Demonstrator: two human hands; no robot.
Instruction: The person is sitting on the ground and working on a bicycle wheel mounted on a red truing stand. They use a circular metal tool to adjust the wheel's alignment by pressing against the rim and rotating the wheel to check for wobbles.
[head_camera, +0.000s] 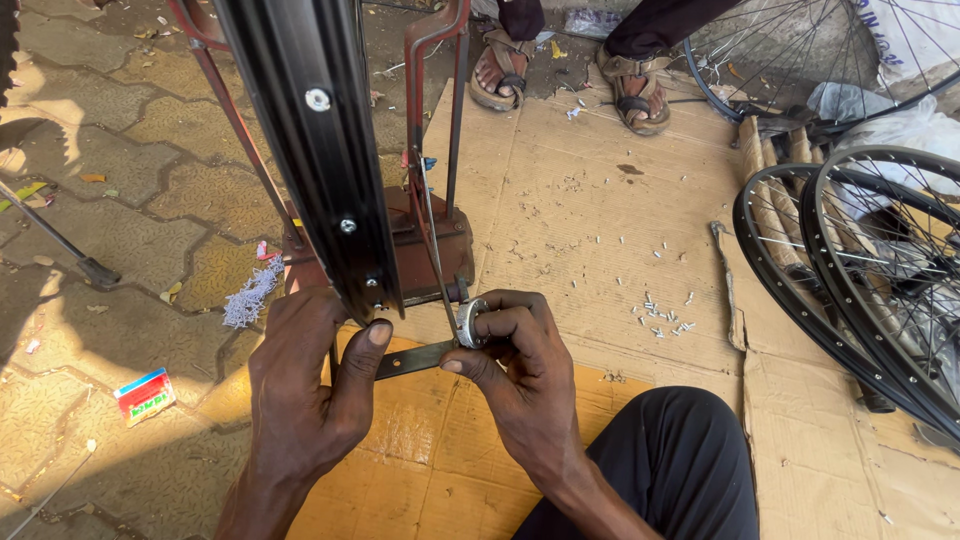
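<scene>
Step in hand, by look: truing/spoke adjustment on black aluminium wheel rim mounted in rust-red steel truing stand.

Left hand at 7 o'clock, closed around rim's lower edge, thumb up against it, steadying.

Right hand at 5 o'clock, fingers pinched on small round silver spoke wrench, seated on thin spoke just beside rim bottom.

Loose silver nipples scattered on brown cardboard sheet at 3 o'clock. Second person's sandalled feet at 12 o'clock. Spare black spoked wheels far right.

Next move likely calls for small wrench turn, rim held firm, wrench kept square on nipple.
</scene>
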